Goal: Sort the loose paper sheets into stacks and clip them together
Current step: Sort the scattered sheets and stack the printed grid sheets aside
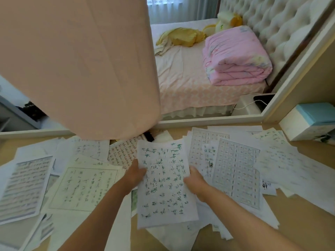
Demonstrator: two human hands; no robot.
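Above the table (299, 211), my left hand (135, 175) and right hand (194, 179) pinch one handwritten sheet (164, 182) by its edges; tugging unevenly could tear it or scatter the loose sheets (235, 171) beneath.

Matt paper, soft cloth

Thin matt paper sheets (165, 180) cover a smooth tan surface (297, 211); at 1 o'clock, a quilted pink cloth blanket (235, 57).

desk surface (299, 205): bare only at my far right and along the near edge; loose sheets (81, 187) overlap everywhere else.
above desk, left: pink hanging cloth (78, 66) drops nearly onto the papers, blocks my reach there.
right back corner: white-and-blue box (308, 122) stands in the way.
back edge: low white ledge (208, 121) closes it off.
centre: my hands have open air above the pile.
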